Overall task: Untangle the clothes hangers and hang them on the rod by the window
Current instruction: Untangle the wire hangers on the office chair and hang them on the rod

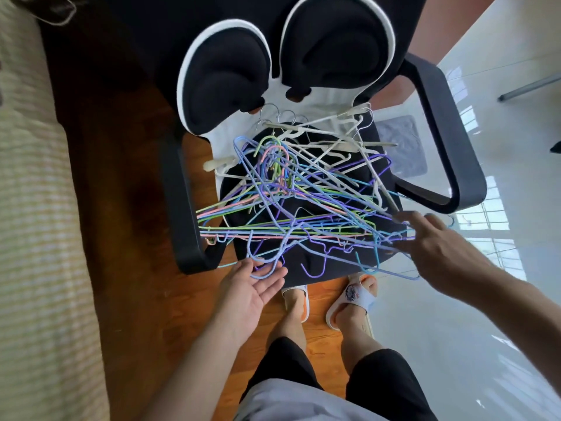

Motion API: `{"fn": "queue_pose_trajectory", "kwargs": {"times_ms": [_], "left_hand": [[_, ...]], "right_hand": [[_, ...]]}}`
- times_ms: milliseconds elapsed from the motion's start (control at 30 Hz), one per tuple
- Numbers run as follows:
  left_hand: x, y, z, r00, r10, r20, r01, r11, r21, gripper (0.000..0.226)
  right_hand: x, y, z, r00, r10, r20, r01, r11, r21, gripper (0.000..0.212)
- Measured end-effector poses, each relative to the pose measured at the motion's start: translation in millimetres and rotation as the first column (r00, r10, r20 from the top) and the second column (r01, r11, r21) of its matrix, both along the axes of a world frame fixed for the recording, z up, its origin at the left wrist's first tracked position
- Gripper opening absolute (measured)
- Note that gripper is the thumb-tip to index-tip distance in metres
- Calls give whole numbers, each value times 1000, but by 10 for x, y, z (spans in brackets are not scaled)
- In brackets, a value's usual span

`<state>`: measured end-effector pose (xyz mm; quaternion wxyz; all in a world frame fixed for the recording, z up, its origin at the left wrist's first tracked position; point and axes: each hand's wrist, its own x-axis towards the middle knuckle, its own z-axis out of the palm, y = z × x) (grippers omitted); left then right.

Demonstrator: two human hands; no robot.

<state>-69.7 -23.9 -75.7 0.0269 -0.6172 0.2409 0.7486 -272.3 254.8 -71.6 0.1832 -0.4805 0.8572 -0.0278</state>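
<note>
A tangled heap of thin wire hangers (300,202) in blue, purple, green and pink, with several white ones at the back, lies on the black seat of an office chair (318,268). My left hand (252,293) is palm up at the seat's front left edge, fingers straight, with a light blue hook (267,273) lying across its fingertips. My right hand (437,247) reaches in from the right, back up, its fingers extended into the right side of the heap; whether they pinch a wire is hidden. No rod or window is in view.
The chair has black armrests on the left (182,208) and right (440,132) and a black-and-white backrest (285,65). A bed with a striped cover (33,208) runs along the left. Wooden floor meets glossy white tile (455,344) on the right. My slippered feet (349,299) stand under the seat's front.
</note>
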Motion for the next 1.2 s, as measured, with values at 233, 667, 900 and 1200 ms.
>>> {"fn": "queue_pose_trajectory", "kwargs": {"times_ms": [233,667,900,1200], "left_hand": [[285,1,-211,985,-89,151,110,984,-139,30],[409,96,-697,958,-116,261,117,993,11,25],[506,37,-626,940,-176,293,202,977,-64,29],[680,47,371,937,-281,207,343,853,-393,31]], "right_hand": [[106,18,-280,998,15,-64,-6,991,134,40],[263,97,-304,998,-54,-22,56,993,105,93],[261,226,-429,995,-97,16,95,989,109,99],[121,177,-449,952,-277,129,263,957,120,94]]}}
